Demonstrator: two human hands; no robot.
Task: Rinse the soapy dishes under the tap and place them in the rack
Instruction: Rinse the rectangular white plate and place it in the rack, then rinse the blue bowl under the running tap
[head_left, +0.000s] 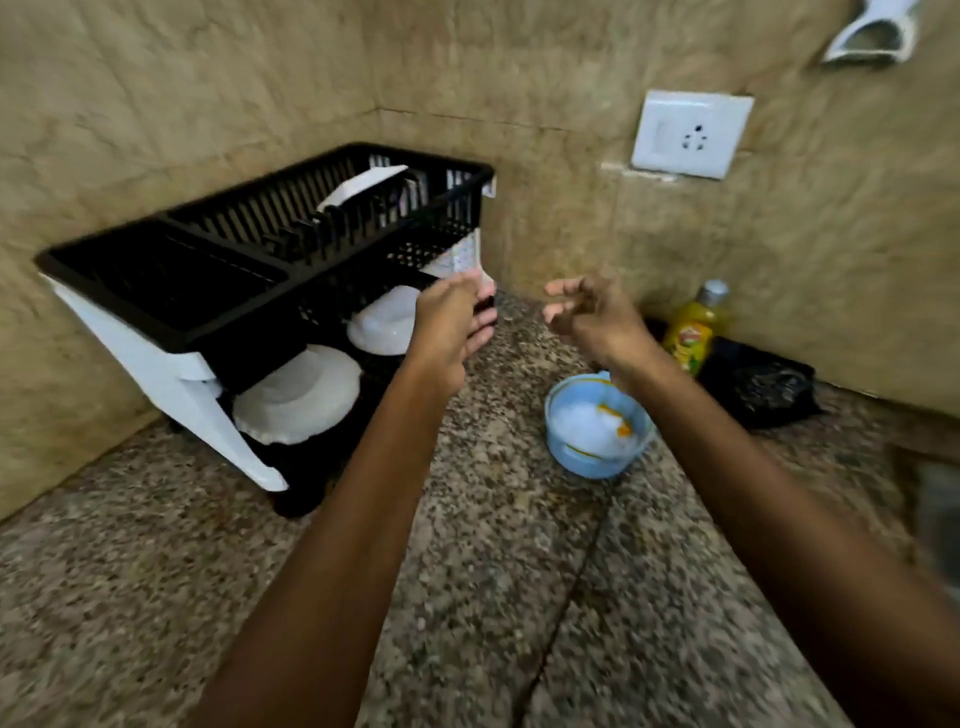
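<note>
Against the counter's back corner, your left hand (451, 323) is reaching at the rack (270, 260) by a white dish (385, 321); its grip is hidden. Your right hand (589, 312) is hovering, loosely curled, unladen. Wet dishes may be slipping off the lower tier.

1. A black slatted plastic dish rack (270, 260) on white legs stands in the tiled corner, with white round plates (298, 395) on its lower tier.
2. The left hand (449, 327) reaches to the rack's right end, fingers extended (contact unclear).
3. The right hand (592, 312) hovers, loosely curled, above a blue round plastic bowl (597, 423) of foam.
</note>
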